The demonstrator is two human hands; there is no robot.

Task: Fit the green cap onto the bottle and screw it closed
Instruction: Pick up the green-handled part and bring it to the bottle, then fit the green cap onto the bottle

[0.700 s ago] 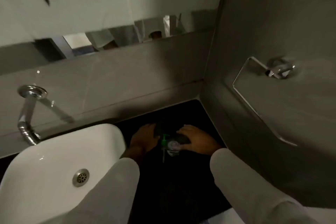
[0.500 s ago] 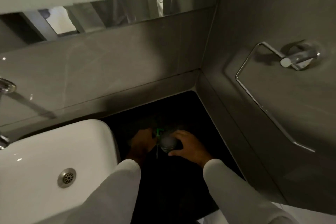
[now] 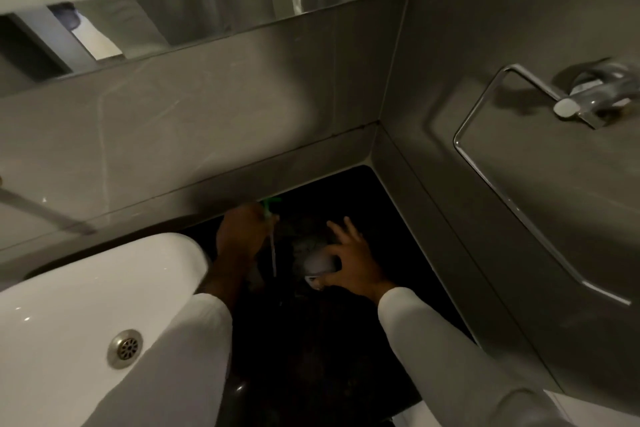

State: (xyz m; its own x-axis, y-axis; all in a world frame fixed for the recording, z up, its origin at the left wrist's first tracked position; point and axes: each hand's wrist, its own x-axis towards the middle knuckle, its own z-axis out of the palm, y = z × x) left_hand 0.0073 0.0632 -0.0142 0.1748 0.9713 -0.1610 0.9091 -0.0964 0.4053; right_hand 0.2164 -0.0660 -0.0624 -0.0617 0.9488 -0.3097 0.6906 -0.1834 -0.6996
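Glossy black counter [image 3: 311,357]; left hand [image 3: 239,236] gripping slim-stemmed green cap [image 3: 268,206].

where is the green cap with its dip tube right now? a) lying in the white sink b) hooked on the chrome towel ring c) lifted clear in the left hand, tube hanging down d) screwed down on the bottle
c: the left hand holds the green cap up beside the bottle, its thin tube hanging free, while the right hand grips the bottle on the dark counter.
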